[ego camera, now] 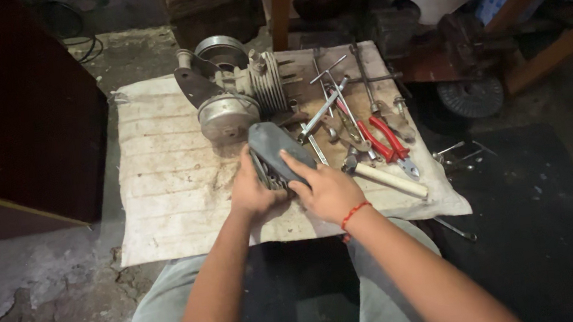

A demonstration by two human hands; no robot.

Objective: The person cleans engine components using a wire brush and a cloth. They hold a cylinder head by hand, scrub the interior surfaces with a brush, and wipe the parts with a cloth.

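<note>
Grey ribbed metal cover (273,154) in left hand (251,194), right hand (329,190).

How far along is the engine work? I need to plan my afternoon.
Already apart: the small engine lies on the cloth, tools spread beside it. In hand: left hand and right hand both grip a grey finned part. Left: the pictures cannot settle whether it is coming off or going on.

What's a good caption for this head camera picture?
Both hands hold a grey finned engine part over a cloth beside tools.
</note>
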